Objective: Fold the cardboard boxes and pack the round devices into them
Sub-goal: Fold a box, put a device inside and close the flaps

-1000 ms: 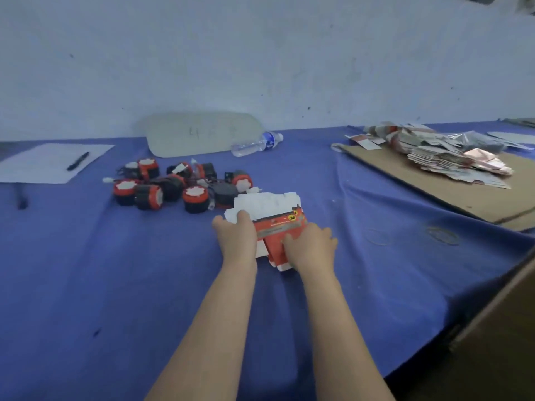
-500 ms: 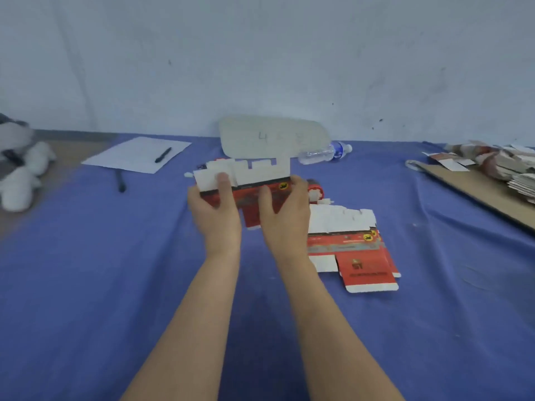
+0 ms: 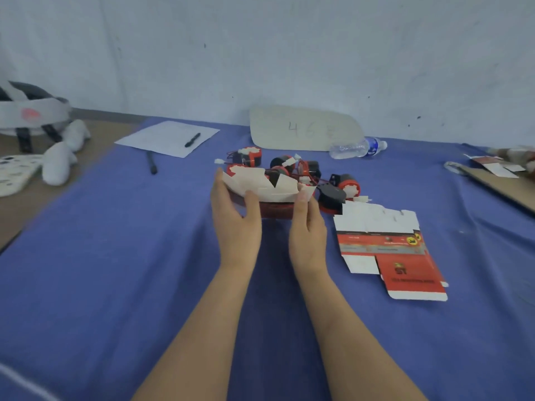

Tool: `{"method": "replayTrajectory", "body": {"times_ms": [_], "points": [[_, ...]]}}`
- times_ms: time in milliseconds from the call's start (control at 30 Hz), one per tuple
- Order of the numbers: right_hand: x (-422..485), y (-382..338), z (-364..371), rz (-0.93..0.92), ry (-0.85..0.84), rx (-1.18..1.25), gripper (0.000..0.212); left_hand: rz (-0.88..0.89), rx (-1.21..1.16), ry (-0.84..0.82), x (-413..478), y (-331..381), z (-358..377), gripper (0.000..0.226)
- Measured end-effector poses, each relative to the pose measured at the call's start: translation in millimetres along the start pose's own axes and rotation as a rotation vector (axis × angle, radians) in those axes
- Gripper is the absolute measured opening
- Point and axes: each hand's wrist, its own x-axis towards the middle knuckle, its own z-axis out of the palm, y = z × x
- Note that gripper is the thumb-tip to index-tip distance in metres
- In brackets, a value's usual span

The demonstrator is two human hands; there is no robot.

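Headgear with white straps [image 3: 31, 111] sits at the far left edge beside pale rounded lumps [image 3: 58, 162] too blurred to identify, both on the bare brown tabletop [image 3: 17, 209]. A blue cloth [image 3: 115, 256] covers the rest of it. Near the wall lies a sheet of paper [image 3: 162, 138] with a black pen [image 3: 192, 139] on it, and a second dark pen [image 3: 152, 166] lies on the cloth just in front.

At centre the left hand [image 3: 236, 227] pinches the left end of a partly folded carton [image 3: 269, 191], thumb on the near face and fingers behind. The right hand [image 3: 308, 230] grips the right end the same way. The two hands are apart, with the carton spanning the gap, its white flaps up and its red printed band below. Just behind it is a loose heap of red-and-black round devices [image 3: 282, 163] with thin wires.

Farther back, a pale cardboard sign [image 3: 304, 128] with handwritten digits leans on the wall. A water bottle [image 3: 356, 147] lies on its side at the sign's right end. A flat unfolded carton [image 3: 388, 250] lies on the cloth to the right of the right hand, its top corner close to the heap. A brown cardboard sheet [image 3: 503, 186] carrying paper scraps reaches the right edge.
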Motion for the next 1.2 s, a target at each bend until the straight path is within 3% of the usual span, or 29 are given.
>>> {"method": "replayTrajectory", "body": {"times_ms": [100, 233, 467, 567, 667, 867, 967, 1100, 1200], "points": [[-1, 1, -1, 0.003, -0.022, 0.0, 0.043, -0.022, -0.095, -0.069, 0, -1, 0, 0.05], [0, 2, 0, -0.05, -0.073, -0.035, 0.047, -0.199, -0.306, -0.234, -5, 2, 8, 0.035], [4, -12, -8, -0.032, -0.154, 0.036, 0.064, -0.23, -0.448, -0.196, -2, 9, 4, 0.038], [4, -12, -8, 0.008, -0.174, 0.062, 0.038, -0.271, -0.513, -0.211, -3, 9, 3, 0.046], [4, -10, -4, 0.015, -0.125, 0.076, 0.018, -0.3, -0.499, -0.192, -5, 9, 5, 0.038], [7, -5, -7, 0.061, -0.001, -0.06, 0.047, -0.185, -0.291, -0.25, -13, 2, 15, 0.029], [10, -5, -9, 0.046, -0.065, -0.029, 0.052, -0.071, -0.168, -0.284, -14, 0, 13, 0.027], [5, -10, -8, 0.021, -0.204, 0.126, 0.041, -0.025, -0.178, -0.261, -12, 0, 9, 0.023], [8, -13, -6, 0.161, -0.234, 0.323, 0.038, -0.083, -0.211, -0.238, -11, 0, 8, 0.024]]}}
